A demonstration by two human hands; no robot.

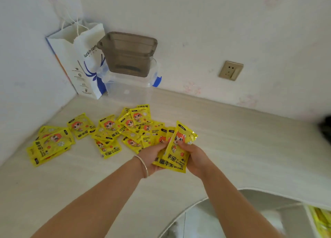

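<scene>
Gathering step, by the look of it. Small bunch [176, 153] of yellow hand-warmer packets held just above the table [232, 148], near the middle. Left hand [152, 157] wrapped round it from the left, right hand [195, 157] curled round its right edge. Both gripping, neither spread wide. Top packet tilted, not squared up with the rest yet.

Next move, probably: squaring the bunch, then reaching far and left for more of the loose packets [125, 130] scattered just beyond the hands. Calls for keeping one hand clamped to stop any sliding out. Glossy wrappers, so likely to fan. Another pile [50, 146] well off to the left, overlapped.

Hard to make out: number of packets in the bunch, with most fingers hidden behind it. Contents of the grey tub [128, 55] on the clear box [129, 87] beside the bag [86, 58], far left: no clue. Dark blob [325, 126] cut off at the right edge. Yellow stuff in a bin [320, 221] near right, cropped and blurry too.
</scene>
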